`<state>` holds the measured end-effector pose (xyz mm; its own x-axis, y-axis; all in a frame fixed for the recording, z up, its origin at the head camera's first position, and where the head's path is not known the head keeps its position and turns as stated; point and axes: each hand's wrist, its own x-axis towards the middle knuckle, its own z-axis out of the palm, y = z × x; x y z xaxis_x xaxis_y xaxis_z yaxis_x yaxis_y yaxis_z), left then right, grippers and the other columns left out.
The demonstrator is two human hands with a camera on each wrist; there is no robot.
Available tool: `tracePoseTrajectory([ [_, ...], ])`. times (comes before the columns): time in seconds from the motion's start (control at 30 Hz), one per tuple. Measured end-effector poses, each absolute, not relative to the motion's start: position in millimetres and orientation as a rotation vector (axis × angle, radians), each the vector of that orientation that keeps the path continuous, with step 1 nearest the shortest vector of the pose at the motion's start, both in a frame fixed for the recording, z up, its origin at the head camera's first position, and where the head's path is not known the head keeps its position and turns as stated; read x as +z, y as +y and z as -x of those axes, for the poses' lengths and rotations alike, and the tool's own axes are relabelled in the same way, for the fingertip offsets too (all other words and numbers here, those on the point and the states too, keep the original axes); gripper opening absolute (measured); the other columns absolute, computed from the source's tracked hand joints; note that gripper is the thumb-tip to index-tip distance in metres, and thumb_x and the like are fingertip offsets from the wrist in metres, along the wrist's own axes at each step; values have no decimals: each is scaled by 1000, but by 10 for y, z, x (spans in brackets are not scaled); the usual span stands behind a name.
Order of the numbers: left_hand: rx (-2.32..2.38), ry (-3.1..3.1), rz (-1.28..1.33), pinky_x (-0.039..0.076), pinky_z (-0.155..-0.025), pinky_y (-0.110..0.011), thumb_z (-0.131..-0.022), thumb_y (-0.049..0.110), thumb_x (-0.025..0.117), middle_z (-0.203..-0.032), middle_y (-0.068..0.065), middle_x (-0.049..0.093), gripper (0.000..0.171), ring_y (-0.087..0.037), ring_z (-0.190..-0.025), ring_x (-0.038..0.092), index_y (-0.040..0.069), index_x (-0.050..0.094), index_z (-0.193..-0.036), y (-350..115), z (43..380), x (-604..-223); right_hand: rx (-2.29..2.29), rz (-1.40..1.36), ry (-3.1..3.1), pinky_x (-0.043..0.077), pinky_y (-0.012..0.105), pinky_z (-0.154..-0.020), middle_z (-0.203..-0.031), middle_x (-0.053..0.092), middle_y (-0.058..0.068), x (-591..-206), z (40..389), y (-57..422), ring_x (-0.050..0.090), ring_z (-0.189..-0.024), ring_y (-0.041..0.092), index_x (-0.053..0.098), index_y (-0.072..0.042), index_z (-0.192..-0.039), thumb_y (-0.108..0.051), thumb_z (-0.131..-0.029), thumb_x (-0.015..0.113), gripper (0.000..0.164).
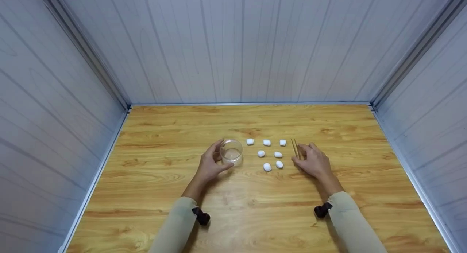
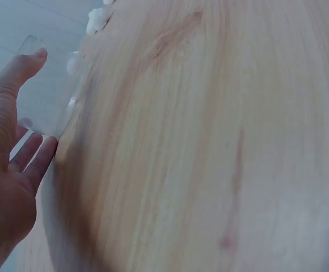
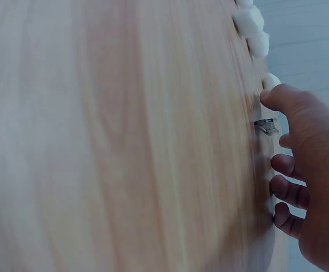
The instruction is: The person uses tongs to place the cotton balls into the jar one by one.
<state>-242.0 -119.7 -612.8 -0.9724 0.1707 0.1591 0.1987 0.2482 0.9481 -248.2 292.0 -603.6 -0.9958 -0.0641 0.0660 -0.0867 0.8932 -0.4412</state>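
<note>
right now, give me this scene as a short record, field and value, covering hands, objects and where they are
left hand: thumb and fingers around the clear cup
right hand: thumb and fingers either side of the tweezers; contact unclear
white pieces: seven, on the wooden table, between cup and tweezers
cup: upright, no white pieces inside
tweezers: tips apart, pointing away from right hand

Cup [image 1: 232, 160] left, tweezers [image 1: 294, 149] right, lumps [image 1: 278, 155] between, on table [image 1: 255, 224].
</note>
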Motion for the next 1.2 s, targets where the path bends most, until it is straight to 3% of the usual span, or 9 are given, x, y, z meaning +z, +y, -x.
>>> tracePoseTrajectory([
  [0.2,-1849,-2475,350,66,-111,-48,-85,1,97,-159,-28,63,95,-45,-137,69,1,49,-167,-1180,2438,-6155,704,-117,-3015,39,36,-66,-102,61,13,-6040,2485,2923,47,-76,22,71,-4,-150,-40,-103,79,60],
  [0.27,-1842,-2481,350,66,-111,-48,-85,1,97,-160,-28,62,95,-45,-139,69,1,49,-167,-1174,2443,-6161,709,-117,-3014,47,42,-67,-106,67,16,-6041,2485,2925,56,-79,27,71,-5,-149,-40,-103,78,59],
  [0.37,-1826,-2489,354,66,-111,-48,-85,1,97,-159,-28,62,94,-45,-141,68,0,49,-166,-1171,2449,-6165,718,-123,-3017,62,59,-83,-122,76,23,-6043,2488,2929,73,-100,43,71,-4,-150,-38,-104,76,57],
  [0.47,-1813,-2493,359,67,-110,-45,-85,1,98,-158,-28,63,94,-45,-141,68,0,50,-165,-1172,2455,-6167,730,-122,-3020,60,71,-104,-141,76,27,-6039,2489,2929,72,-129,52,70,-4,-150,-36,-106,74,55],
  [0.53,-1812,-2492,359,68,-109,-43,-84,1,98,-157,-27,64,93,-45,-139,69,0,51,-165,-1173,2457,-6169,743,-113,-3016,60,71,-107,-145,75,28,-6037,2490,2928,71,-133,52,71,-3,-149,-33,-106,74,53],
  [0.73,-1845,-2473,353,68,-106,-36,-84,0,98,-155,-28,66,92,-44,-137,70,0,52,-164,-1184,2462,-6193,753,-93,-2977,63,66,-90,-126,83,24,-6056,2497,2926,79,-108,45,77,-6,-139,-26,-104,74,40],
  [0.93,-1878,-2472,322,66,-103,-29,-84,0,98,-155,-26,67,90,-42,-136,71,2,54,-163,-1194,2469,-6224,791,-91,-2940,55,47,-64,-97,83,15,-6068,2497,2942,69,-76,28,81,-8,-131,-24,-104,75,32],
  [1.03,-1891,-2465,322,67,-105,-31,-84,-1,98,-155,-27,67,89,-43,-136,72,1,55,-162,-1197,2475,-6236,815,-90,-2923,54,46,-64,-95,82,15,-6073,2501,2952,68,-75,27,82,-8,-129,-22,-103,75,30],
  [1.2,-1925,-2449,320,67,-108,-33,-84,-4,97,-154,-28,66,88,-45,-137,70,0,55,-161,-1200,2481,-6244,837,-98,-2904,61,59,-74,-105,84,19,-6073,2498,2978,76,-85,36,84,-9,-127,-19,-101,75,29],
])
